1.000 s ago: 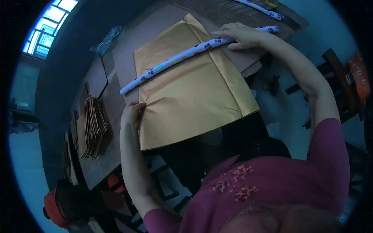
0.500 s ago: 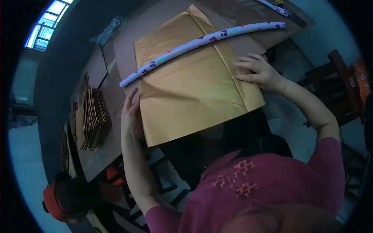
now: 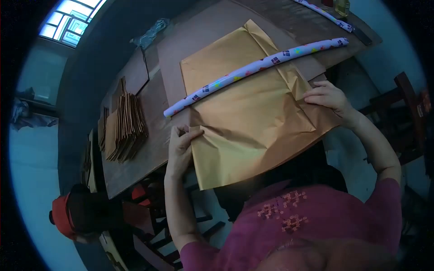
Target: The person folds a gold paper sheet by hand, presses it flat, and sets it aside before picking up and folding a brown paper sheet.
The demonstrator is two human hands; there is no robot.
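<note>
A large sheet of brown kraft paper (image 3: 239, 113), folded along its right side, lies on the table with its near part hanging over the edge. My left hand (image 3: 182, 147) pinches its left edge between thumb and fingers. On the right edge, my right hand (image 3: 332, 103) grips the paper, thumb hidden beneath. Creases run across the sheet between both hands. A long roll of white patterned wrapping paper (image 3: 253, 67) rests across the sheet, slanting from lower left to upper right.
Folded brown paper pieces (image 3: 129, 126) stand in a bundle on the table's left. Clear plastic (image 3: 151, 34) lies at the far edge. Another patterned roll (image 3: 323, 14) is at the back right, beside a dark strip (image 3: 361, 36). A wooden chair (image 3: 407, 99) stands right.
Both hands have closed on the paper's side edges. The sheet, flat before, is now buckled and creased near the hands. The whole view has shifted, with things appearing further right.
</note>
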